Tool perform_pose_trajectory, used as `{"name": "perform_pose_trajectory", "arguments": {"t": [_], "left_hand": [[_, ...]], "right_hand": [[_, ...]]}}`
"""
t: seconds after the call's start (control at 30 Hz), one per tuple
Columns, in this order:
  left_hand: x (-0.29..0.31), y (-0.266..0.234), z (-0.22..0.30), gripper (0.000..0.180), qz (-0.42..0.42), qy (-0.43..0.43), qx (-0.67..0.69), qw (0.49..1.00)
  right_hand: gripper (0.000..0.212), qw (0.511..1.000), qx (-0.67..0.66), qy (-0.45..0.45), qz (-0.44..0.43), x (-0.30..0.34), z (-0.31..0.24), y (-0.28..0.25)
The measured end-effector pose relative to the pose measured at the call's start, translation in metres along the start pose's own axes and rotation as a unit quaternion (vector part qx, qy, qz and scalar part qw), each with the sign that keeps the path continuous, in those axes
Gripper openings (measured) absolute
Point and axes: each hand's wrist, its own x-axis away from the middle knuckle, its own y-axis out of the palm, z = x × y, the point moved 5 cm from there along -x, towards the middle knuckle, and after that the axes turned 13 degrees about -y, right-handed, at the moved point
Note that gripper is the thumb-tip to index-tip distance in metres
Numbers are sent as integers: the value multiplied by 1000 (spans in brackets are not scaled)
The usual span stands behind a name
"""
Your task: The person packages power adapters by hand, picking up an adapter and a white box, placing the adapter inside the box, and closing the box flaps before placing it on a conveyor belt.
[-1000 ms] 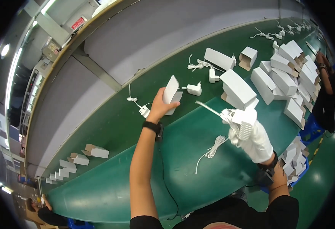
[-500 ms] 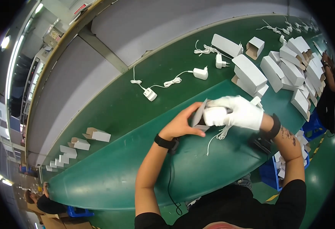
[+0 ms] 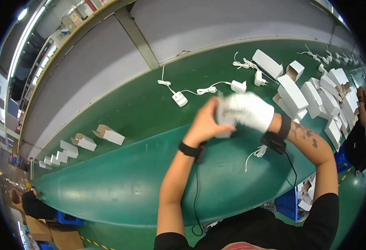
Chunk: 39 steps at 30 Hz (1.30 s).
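Note:
My bare left hand (image 3: 208, 121) is closed around a small white cardboard box (image 3: 224, 130), held upright over the green mat, with the thumb along its near side. My right hand (image 3: 249, 110), in a white glove, is at the top of that box. Its fingers are smeared by motion, so what they hold cannot be made out. A bundled white cable (image 3: 259, 151) shows on the mat below my right wrist; where its upper end leads is hidden. Just beyond the hands lies a white power adapter (image 3: 238, 86) with its cable tied up.
Another adapter (image 3: 179, 98) lies farther left. White boxes (image 3: 335, 93) are heaped at the right, beside a person's arm (image 3: 361, 106). Open boxes (image 3: 110, 135) line the left. A blue bin (image 3: 287, 204) with white boxes stands below the table's right edge.
The view has shifted. My hands and the box have moved away from me, and the right hand has turned over the box top. The loose cable now shows apart from the glove.

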Motion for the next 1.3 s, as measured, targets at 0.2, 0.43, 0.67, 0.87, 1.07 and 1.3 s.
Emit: {"name": "perform_pose_trajectory", "arguments": {"t": [0.2, 0.43, 0.67, 0.87, 1.07, 1.3], "left_hand": [[25, -164, -74, 70, 331, -79, 98, 935], [48, -198, -125, 67, 526, -89, -57, 844], [34, -144, -14, 22, 505, 30, -19, 863], [-18, -31, -23, 64, -47, -138, 233, 961], [-11, 57, -3, 83, -144, -241, 643, 712], [-63, 95, -48, 57, -111, -191, 696, 683]], "right_hand": [[65, 934, -5, 346, 88, -74, 62, 70], [59, 912, 59, 404, -41, -120, 104, 176], [29, 880, -130, 367, 272, -118, 82, 92], [16, 948, -82, 203, 231, -86, 31, -23], [19, 706, -518, 269, 401, 6, 8, -25], [40, 714, -548, 252, 355, 91, -27, -15]]}}
